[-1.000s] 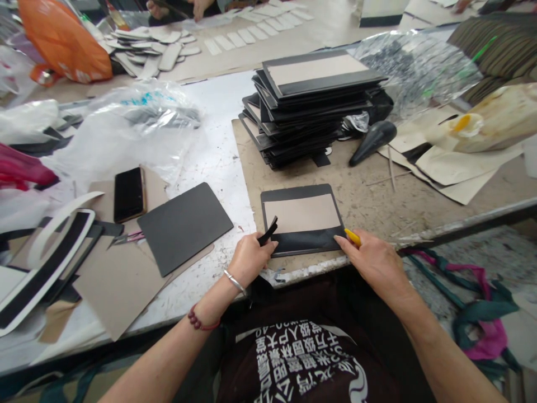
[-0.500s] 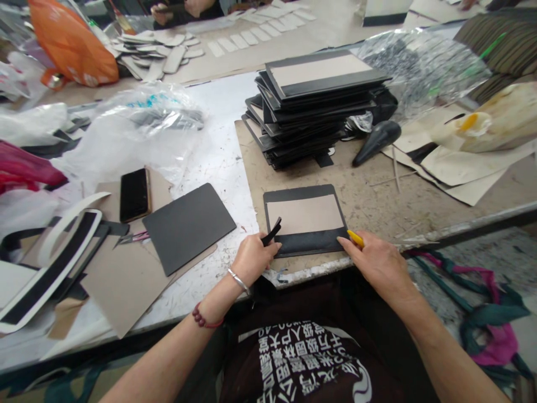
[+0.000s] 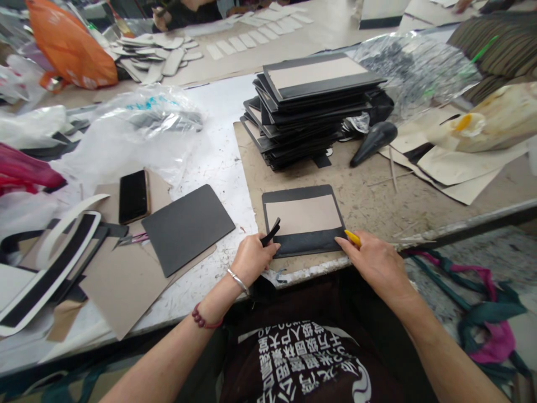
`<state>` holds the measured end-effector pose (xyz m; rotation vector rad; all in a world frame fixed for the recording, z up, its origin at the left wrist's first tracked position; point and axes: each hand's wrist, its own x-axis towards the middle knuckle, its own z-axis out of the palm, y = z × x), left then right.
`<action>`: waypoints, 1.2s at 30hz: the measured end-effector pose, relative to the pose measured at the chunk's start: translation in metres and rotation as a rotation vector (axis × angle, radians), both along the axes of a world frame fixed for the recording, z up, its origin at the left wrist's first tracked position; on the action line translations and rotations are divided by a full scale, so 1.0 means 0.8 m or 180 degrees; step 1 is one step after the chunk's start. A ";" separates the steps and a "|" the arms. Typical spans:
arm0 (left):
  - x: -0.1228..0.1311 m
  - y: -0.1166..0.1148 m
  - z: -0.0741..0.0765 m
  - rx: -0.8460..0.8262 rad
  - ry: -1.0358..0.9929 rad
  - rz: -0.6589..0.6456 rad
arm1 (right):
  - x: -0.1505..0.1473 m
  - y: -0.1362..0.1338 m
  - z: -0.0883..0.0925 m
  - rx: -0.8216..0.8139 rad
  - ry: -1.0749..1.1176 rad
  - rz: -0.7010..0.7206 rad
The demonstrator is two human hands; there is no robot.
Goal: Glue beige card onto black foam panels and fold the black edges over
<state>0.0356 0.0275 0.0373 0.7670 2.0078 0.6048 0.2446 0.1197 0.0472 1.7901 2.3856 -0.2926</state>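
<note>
A black panel with a beige inset (image 3: 305, 215) lies flat near the table's front edge. At its lower left corner my left hand (image 3: 255, 256) is closed on a thin black strip (image 3: 272, 230), the thumb touching the panel. My right hand (image 3: 375, 258) is at the lower right corner, closed round a yellow tool (image 3: 353, 238) whose tip points up and left. Behind the panel rises a tall stack of similar black panels (image 3: 310, 106). A plain dark grey sheet (image 3: 188, 229) rests to the left of my left hand.
Left are a phone (image 3: 133, 196), grey boards (image 3: 123, 285), curved black-and-white strips (image 3: 50, 274), scissors and clear plastic (image 3: 138, 134). A black pointed object (image 3: 374, 143) and cream sheets (image 3: 457, 168) lie right. Across the table show another person's hands (image 3: 161, 18) and white pieces (image 3: 251, 38).
The view has shifted very slightly. Both hands keep the same hold at the panel's lower corners.
</note>
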 end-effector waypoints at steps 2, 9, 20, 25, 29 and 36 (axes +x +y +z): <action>0.001 0.001 0.001 -0.0014 -0.0011 0.0009 | 0.001 0.000 -0.001 0.0026 -0.0004 0.0022; 0.001 0.000 0.000 -0.0036 -0.0013 -0.0005 | 0.000 0.000 -0.002 0.0044 0.0005 0.0033; 0.003 0.000 0.004 -0.0034 0.0161 -0.0028 | 0.002 0.000 0.000 -0.0062 0.0061 0.0041; 0.005 0.000 0.007 -0.0036 0.0219 -0.0044 | 0.001 0.001 0.004 -0.0117 0.0041 0.0036; 0.005 0.000 0.004 -0.0027 0.0272 -0.0044 | 0.001 0.001 0.002 -0.0071 0.0081 0.0080; 0.005 0.000 0.004 -0.0058 0.0284 -0.0063 | -0.001 0.000 0.002 -0.0071 0.0037 0.0057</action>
